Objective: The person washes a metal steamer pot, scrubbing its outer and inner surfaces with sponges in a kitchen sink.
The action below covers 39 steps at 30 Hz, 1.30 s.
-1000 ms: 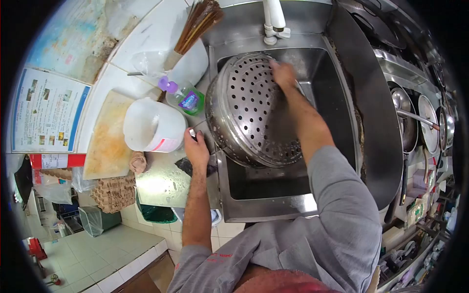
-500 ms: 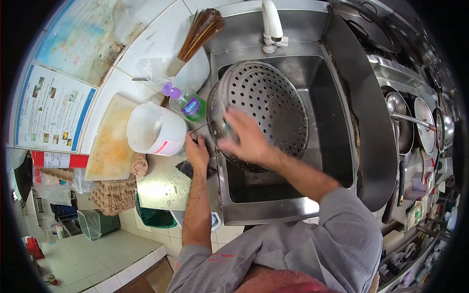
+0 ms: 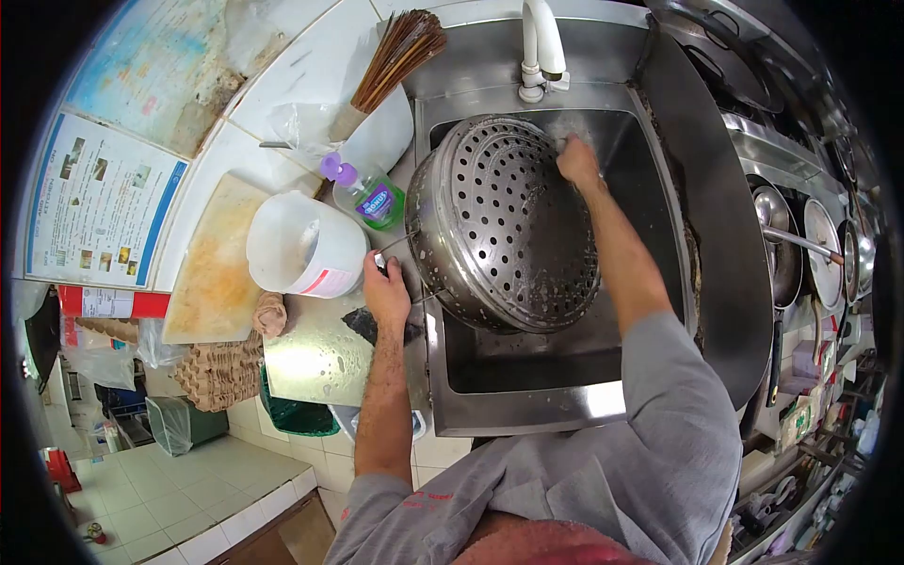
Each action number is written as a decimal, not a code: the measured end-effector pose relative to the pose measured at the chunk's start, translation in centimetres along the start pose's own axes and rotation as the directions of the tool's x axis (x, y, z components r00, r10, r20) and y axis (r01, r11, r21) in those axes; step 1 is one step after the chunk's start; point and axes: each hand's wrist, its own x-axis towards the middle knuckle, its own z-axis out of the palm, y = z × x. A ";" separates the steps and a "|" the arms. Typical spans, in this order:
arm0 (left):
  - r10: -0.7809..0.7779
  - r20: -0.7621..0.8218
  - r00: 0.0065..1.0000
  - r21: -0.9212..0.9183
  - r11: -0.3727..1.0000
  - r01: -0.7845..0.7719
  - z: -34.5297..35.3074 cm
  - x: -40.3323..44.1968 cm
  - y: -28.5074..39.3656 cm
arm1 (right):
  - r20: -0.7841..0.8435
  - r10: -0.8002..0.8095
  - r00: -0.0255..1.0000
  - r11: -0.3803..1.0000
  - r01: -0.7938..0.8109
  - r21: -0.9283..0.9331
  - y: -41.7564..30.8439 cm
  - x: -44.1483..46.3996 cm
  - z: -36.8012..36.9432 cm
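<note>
A large metal steamer pot [image 3: 516,212] with a perforated face lies tilted over the sink [image 3: 527,407], wet and spotted. My left hand [image 3: 387,297] is closed around the dark grip of its wire side handle [image 3: 381,262]. At the pot's far right rim, my right hand [image 3: 578,160] is closed; whatever it grips is hidden by the fingers. A greyish blur shows just above its knuckles. Left of the pot stand a green soap bottle [image 3: 379,202] with a purple pump and a white plastic tub [image 3: 306,247].
A white faucet [image 3: 542,47] rises behind the sink. A bundle of brown bristles [image 3: 400,58] stands at the back left. A stained cutting board [image 3: 215,268] leans by the wall near stacked egg cartons [image 3: 218,375]. Pans [image 3: 778,247] hang or lie to the right.
My right hand has moved from the pot's left side across to its far right rim. My left hand stays on the handle. The view has shifted slightly.
</note>
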 end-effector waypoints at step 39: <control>0.047 0.018 0.999 -0.026 0.999 -0.047 0.5 0.4 -0.9 | 0.354 -0.379 0.855 0.875 0.455 -0.162 14.5 -5.1 1.3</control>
